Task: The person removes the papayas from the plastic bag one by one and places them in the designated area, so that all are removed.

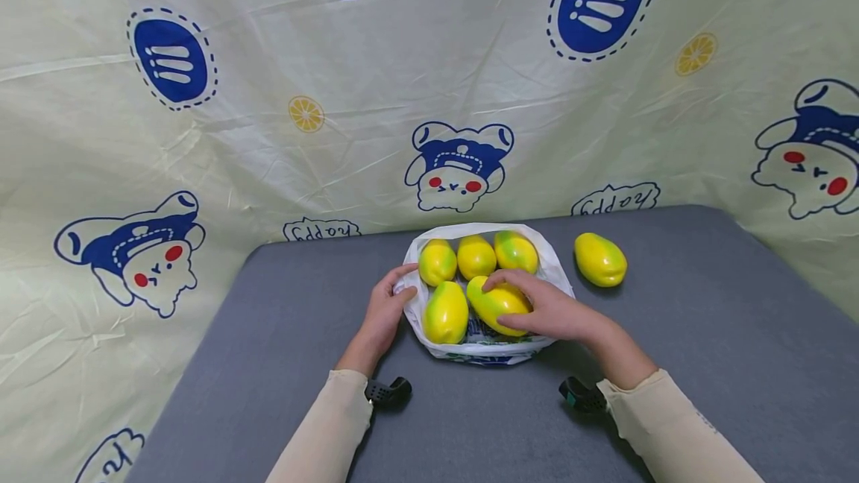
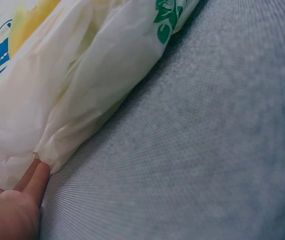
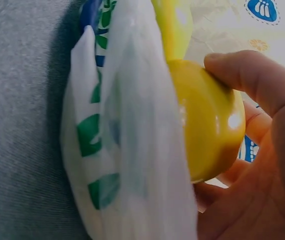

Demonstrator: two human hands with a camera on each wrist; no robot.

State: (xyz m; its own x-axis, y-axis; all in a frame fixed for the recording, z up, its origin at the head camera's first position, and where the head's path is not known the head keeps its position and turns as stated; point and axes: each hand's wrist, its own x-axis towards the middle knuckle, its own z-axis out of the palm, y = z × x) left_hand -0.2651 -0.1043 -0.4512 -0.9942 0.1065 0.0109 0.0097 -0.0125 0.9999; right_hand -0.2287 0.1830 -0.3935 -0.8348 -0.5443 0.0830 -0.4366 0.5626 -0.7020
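A white plastic bag [image 1: 553,270] with green and blue print lies open on the table, its rim spread round several yellow-green mangoes. My left hand [image 1: 387,308] holds the bag's left rim between thumb and fingers; in the left wrist view, fingers [image 2: 38,180] show against the bunched plastic. My right hand [image 1: 546,306] grips the front right mango [image 1: 495,305] inside the bag, thumb on the near side and fingers over the top. The right wrist view shows this mango [image 3: 210,125] between thumb and fingers, beside the bag's wall [image 3: 142,135].
One more mango [image 1: 600,259] lies on the grey table [image 1: 483,423] to the right of the bag. Behind the table hangs a pale printed sheet [image 1: 376,155]. Black wrist straps [image 1: 389,392] show at both sleeves.
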